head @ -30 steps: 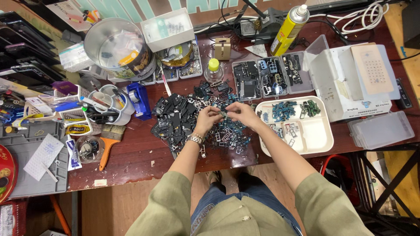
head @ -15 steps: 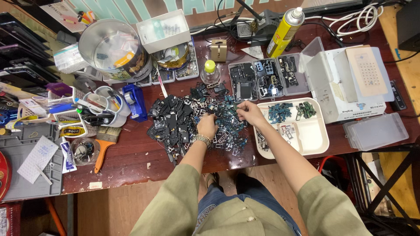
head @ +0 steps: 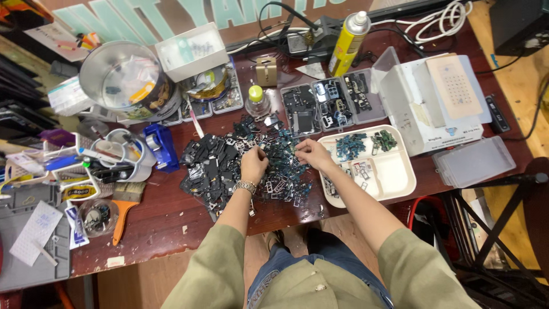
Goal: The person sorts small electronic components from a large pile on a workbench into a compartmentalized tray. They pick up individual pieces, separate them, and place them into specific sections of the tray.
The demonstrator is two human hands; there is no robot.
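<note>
Parts pile (head: 229, 166) lies on the table (head: 171, 229), left of the tray (head: 400, 177).

Far centre-right, a yellow spray can (head: 349, 36) stands upright. Far left, a clear round tub (head: 127, 79) lies tilted. A blue tape dispenser (head: 160, 147) sits beside white cups (head: 119, 150). An orange-handled brush (head: 122, 207) lies near left.

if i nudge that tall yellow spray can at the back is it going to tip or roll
The yellow spray can stands upright, tall and narrow, so a push near its top would probably tip it. Once down, its round body would likely roll, perhaps stopped by the cables beside it.
</note>
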